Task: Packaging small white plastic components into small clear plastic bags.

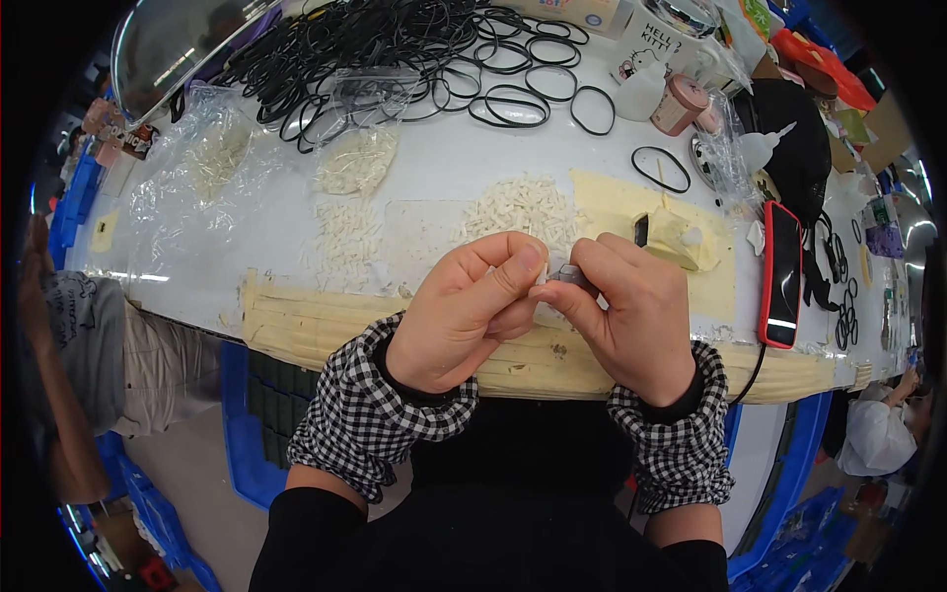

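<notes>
Just over the table's taped front edge, my two hands almost meet at the fingertips. Between thumb and forefinger, my left hand point(472, 308) pinches a small white piece point(542, 274), mostly covered by the fingers. A small grey, partly see-through piece point(572, 276) is pinched in my right hand point(633, 314); its exact kind is unclear. Behind the hands lies a heap of small white plastic pieces point(523, 209). Another spread of such white pieces point(345, 235) lies further left. Right of the heap sits a yellow tape-wrapped block point(681, 240) with a dark opening.
Black rubber loops point(355, 49) are piled at the back. Clear plastic bags point(212, 158) hold small pieces at left. A red-cased phone point(781, 276) with a cable lies at right, near a pink cup point(679, 105) and a white squeeze bottle point(641, 91). Blue crates point(242, 434) stand below.
</notes>
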Tool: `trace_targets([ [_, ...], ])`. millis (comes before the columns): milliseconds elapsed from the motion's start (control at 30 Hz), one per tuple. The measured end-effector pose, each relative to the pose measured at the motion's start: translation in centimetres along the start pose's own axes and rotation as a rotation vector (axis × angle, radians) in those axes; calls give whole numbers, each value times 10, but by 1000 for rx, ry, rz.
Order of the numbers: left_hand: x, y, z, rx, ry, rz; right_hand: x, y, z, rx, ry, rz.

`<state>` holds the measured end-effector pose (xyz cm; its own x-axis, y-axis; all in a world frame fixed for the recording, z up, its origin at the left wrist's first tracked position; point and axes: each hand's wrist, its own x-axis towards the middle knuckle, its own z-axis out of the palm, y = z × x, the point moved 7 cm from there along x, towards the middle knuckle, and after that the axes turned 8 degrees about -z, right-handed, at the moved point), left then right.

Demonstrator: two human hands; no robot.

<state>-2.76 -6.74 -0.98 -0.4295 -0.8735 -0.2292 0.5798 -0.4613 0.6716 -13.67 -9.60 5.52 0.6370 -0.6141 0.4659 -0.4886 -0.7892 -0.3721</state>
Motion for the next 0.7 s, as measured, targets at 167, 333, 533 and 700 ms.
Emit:
trace_targets([
  [167, 0, 1, 0, 9, 11, 6, 0, 0, 0, 7, -1, -2],
  [333, 2, 6, -5, -91, 28, 83, -1, 7, -7, 56, 44, 40],
  [533, 0, 6, -19, -371, 139, 118, -16, 17, 6, 140, -160, 126],
  [700, 2, 6, -18, -331, 163, 122, -20, 17, 12, 85, -219, 115],
])
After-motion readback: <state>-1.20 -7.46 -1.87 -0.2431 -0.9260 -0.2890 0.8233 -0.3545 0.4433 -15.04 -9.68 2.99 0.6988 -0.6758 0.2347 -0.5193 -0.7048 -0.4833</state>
